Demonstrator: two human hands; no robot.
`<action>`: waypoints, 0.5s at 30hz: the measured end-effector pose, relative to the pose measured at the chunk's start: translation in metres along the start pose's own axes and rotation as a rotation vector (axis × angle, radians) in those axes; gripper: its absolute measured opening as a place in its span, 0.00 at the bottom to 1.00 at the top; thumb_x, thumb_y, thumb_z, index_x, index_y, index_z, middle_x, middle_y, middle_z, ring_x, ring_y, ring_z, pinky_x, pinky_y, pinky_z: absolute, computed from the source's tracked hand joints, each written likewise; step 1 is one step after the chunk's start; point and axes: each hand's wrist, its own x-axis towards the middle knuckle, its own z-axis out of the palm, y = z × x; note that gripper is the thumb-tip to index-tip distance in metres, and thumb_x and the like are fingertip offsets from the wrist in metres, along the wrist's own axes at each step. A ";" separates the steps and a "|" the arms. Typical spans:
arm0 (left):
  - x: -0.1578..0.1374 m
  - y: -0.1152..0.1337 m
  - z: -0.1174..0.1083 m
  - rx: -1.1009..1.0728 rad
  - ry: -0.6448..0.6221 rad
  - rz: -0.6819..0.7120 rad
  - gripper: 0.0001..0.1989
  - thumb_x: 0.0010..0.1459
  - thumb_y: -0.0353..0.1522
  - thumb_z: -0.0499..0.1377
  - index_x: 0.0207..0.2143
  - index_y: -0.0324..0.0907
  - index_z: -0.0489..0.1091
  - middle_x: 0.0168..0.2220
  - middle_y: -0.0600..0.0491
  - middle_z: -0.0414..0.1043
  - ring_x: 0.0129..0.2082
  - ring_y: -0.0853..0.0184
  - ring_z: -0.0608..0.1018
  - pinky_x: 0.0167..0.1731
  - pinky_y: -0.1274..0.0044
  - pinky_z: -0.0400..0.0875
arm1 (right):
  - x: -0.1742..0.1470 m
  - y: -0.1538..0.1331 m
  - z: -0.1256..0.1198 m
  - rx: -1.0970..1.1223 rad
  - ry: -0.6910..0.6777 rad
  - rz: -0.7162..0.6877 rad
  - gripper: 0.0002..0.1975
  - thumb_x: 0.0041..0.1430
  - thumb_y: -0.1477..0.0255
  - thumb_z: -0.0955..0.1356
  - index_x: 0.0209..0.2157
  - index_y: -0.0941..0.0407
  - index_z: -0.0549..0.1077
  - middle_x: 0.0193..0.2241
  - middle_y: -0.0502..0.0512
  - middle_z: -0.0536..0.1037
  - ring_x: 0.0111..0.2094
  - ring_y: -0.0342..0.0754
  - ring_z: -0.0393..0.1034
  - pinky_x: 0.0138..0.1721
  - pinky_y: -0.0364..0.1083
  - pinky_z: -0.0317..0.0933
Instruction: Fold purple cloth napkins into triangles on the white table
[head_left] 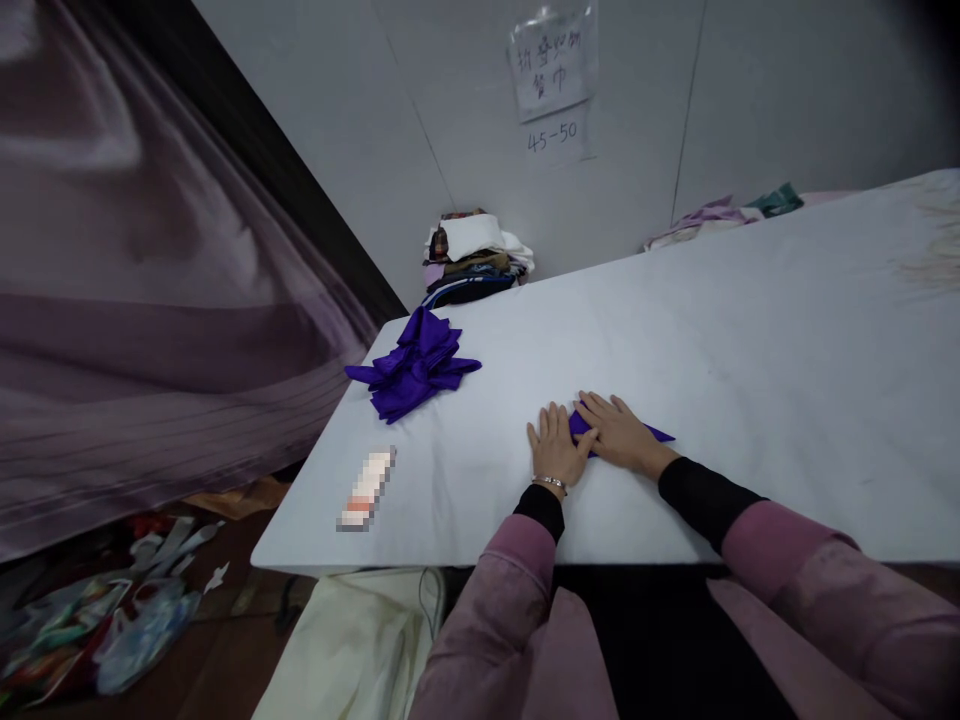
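Observation:
A small folded purple napkin lies flat on the white table, mostly covered by my hands. My right hand rests palm down across it with the fingers stretched out, and a pointed corner of the cloth sticks out to the right beyond the wrist. Flat at the napkin's left edge is my left hand, fingers apart, its thumb meeting the right hand's thumb. Neither hand grips the cloth. Farther left on the table sits a loose heap of purple napkins with several pointed ends.
A pixelated flat object lies near the left front of the white table. Folded clothes are stacked behind the table's far edge. Paper signs hang on the wall. A pink curtain hangs at left, above bags on the floor.

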 end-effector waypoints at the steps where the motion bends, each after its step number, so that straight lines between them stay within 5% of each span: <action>1: -0.004 -0.004 0.001 0.016 0.006 0.007 0.38 0.59 0.53 0.34 0.65 0.40 0.41 0.67 0.49 0.38 0.66 0.57 0.43 0.61 0.56 0.40 | 0.000 0.000 0.000 -0.001 0.000 -0.004 0.32 0.62 0.57 0.52 0.63 0.58 0.51 0.64 0.60 0.51 0.64 0.55 0.43 0.60 0.59 0.41; 7: -0.033 -0.025 -0.007 0.067 -0.022 0.054 0.42 0.57 0.56 0.36 0.64 0.39 0.44 0.66 0.46 0.40 0.66 0.56 0.44 0.61 0.54 0.37 | 0.002 0.000 0.002 -0.017 0.028 -0.012 0.32 0.63 0.55 0.52 0.63 0.56 0.53 0.64 0.61 0.51 0.63 0.56 0.44 0.59 0.60 0.42; 10: -0.032 -0.024 -0.025 0.013 -0.101 -0.050 0.41 0.57 0.56 0.35 0.64 0.37 0.44 0.66 0.44 0.42 0.65 0.55 0.46 0.60 0.54 0.42 | 0.003 -0.002 0.002 -0.018 0.029 -0.009 0.32 0.62 0.55 0.53 0.62 0.57 0.54 0.63 0.62 0.52 0.63 0.56 0.45 0.59 0.61 0.43; 12: -0.021 -0.017 -0.037 -0.018 -0.046 -0.082 0.40 0.58 0.54 0.34 0.64 0.37 0.44 0.66 0.43 0.40 0.65 0.55 0.45 0.60 0.54 0.41 | 0.002 -0.003 0.000 -0.012 0.027 -0.008 0.31 0.62 0.55 0.53 0.62 0.57 0.55 0.63 0.63 0.53 0.63 0.56 0.46 0.59 0.61 0.43; 15: 0.000 0.002 -0.040 -0.048 0.070 0.091 0.38 0.60 0.52 0.36 0.64 0.38 0.43 0.67 0.46 0.36 0.66 0.59 0.41 0.62 0.59 0.36 | 0.001 -0.004 -0.004 0.006 0.032 -0.014 0.30 0.62 0.59 0.55 0.62 0.56 0.53 0.63 0.62 0.53 0.63 0.57 0.46 0.59 0.62 0.44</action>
